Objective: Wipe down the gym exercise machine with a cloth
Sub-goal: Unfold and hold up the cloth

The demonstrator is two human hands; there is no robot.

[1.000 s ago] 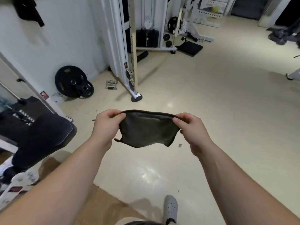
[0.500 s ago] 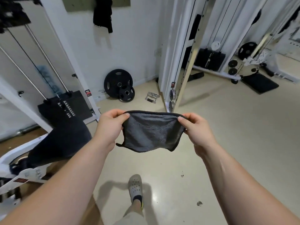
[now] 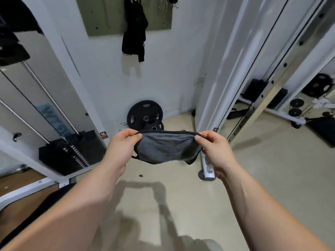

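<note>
Cloth hangs stretched between both hands over the floor, grey, dark-edged. Left hand pinches its left top corner, right hand the right; both corners hidden under fingers. Weight stack of the machine sits lower left, partly blurred. Plates lean on the wall, lower edge hidden by cloth.

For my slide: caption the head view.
Left hand and right hand hold a grey cloth spread above the gym floor.
</note>
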